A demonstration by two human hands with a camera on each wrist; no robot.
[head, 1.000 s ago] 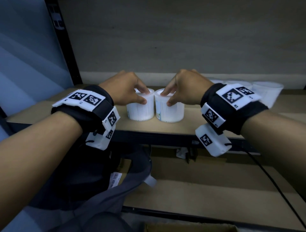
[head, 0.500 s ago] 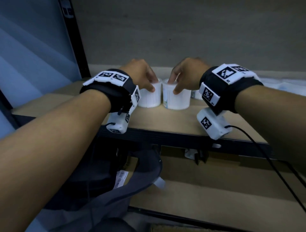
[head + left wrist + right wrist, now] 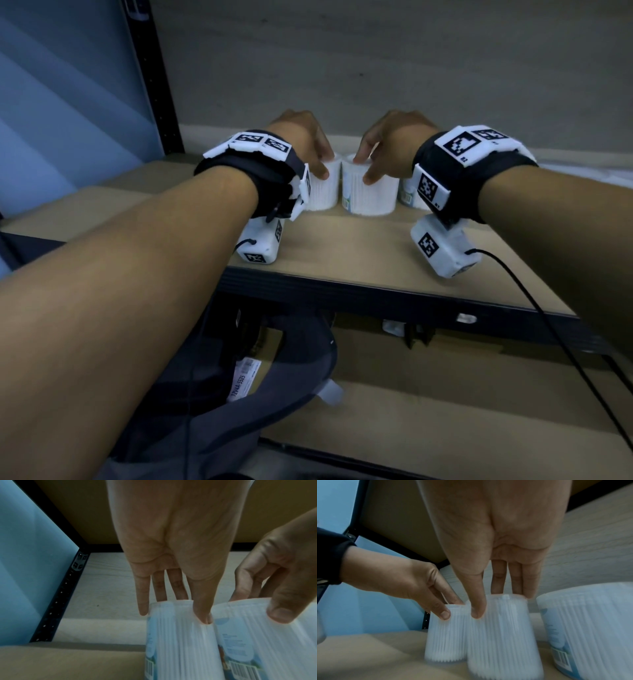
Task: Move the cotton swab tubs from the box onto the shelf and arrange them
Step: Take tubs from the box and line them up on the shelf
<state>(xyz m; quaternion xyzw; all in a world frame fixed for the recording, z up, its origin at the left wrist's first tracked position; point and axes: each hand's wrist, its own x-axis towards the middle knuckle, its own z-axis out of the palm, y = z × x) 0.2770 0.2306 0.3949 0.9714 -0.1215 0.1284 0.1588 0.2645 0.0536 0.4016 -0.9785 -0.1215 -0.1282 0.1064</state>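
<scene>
Two white ribbed cotton swab tubs stand side by side, touching, on the wooden shelf (image 3: 342,246). My left hand (image 3: 308,147) grips the left tub (image 3: 323,195) from above, thumb (image 3: 204,615) on the near side and fingers over the rim. In the same way my right hand (image 3: 380,150) grips the right tub (image 3: 371,198), its thumb (image 3: 477,609) pressed on the ribbed wall. In the wrist views the left tub (image 3: 180,642) and right tub (image 3: 503,635) look upright and slightly blurred. A third tub (image 3: 590,628) stands just right of them, half hidden behind my right wrist in the head view.
A black upright post (image 3: 150,78) bounds the shelf on the left, with a pale back wall (image 3: 376,68) behind. A black cable (image 3: 548,325) hangs from my right wrist unit. Below lie a lower shelf (image 3: 428,428) and a dark grey bag (image 3: 274,404).
Both hands, still holding their tubs, have slid them back from the shelf's front edge toward the wall and nearer the third tub.
</scene>
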